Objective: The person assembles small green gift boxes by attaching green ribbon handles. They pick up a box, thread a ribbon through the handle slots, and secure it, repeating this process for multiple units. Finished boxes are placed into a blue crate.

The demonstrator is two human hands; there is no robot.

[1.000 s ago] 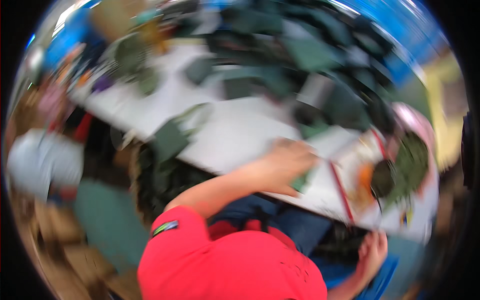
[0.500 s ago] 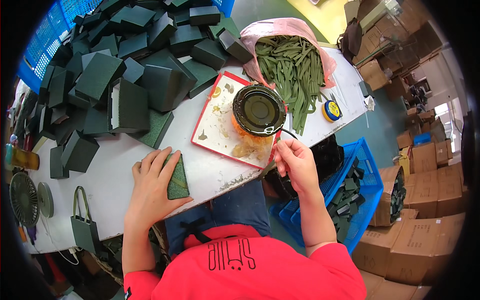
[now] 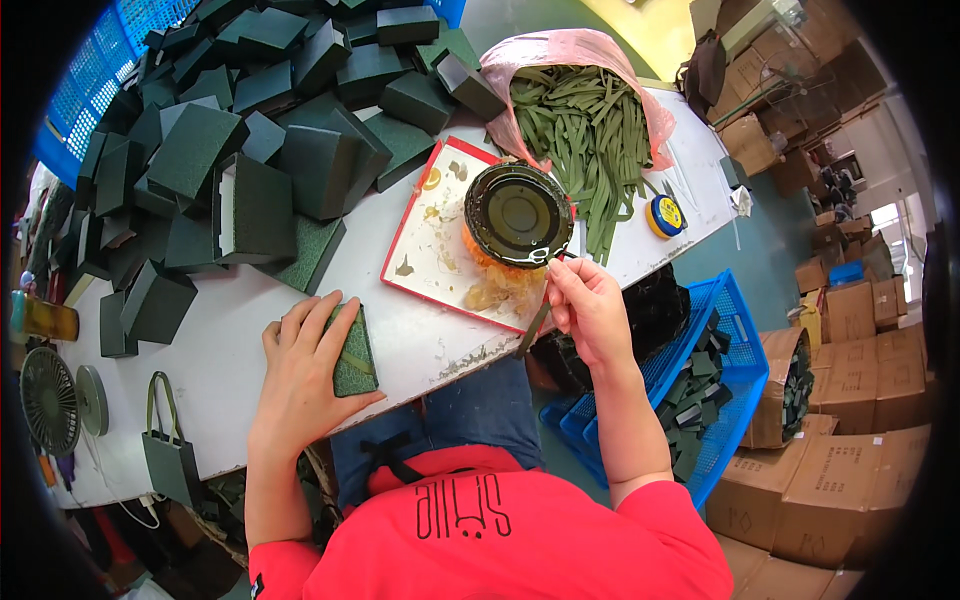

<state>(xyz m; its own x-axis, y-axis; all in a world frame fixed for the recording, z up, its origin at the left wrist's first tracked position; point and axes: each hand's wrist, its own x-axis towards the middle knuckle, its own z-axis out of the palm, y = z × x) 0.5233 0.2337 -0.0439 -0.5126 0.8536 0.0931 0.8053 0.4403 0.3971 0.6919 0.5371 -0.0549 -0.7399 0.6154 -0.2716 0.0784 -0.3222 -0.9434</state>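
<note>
My left hand (image 3: 300, 365) is closed around a small dark green box (image 3: 358, 362) lying on the table. The fingers rest over its far side and the thumb presses along its near edge. A lighter green band runs across the box. At the near right rim of a round pot of dark, glossy liquid (image 3: 516, 214), my right hand (image 3: 590, 310) pinches a narrow green ribbon strip (image 3: 535, 328), which hangs down past the table edge. The pot stands on a red-rimmed white board (image 3: 425, 262) smeared with yellowish residue.
Many dark green boxes (image 3: 320, 165) heap up at the far left. A pink bag (image 3: 655, 125) spills green ribbon strips (image 3: 585, 150). Beside it lies a blue-and-yellow round tin (image 3: 664, 215). A small green bag (image 3: 170, 465) and a fan (image 3: 50, 400) are left; a blue crate (image 3: 735, 400) stands right.
My right hand has shifted slightly up toward the pot's rim, and the ribbon's hanging part shows more below the fingers. My left hand and the box stay in place.
</note>
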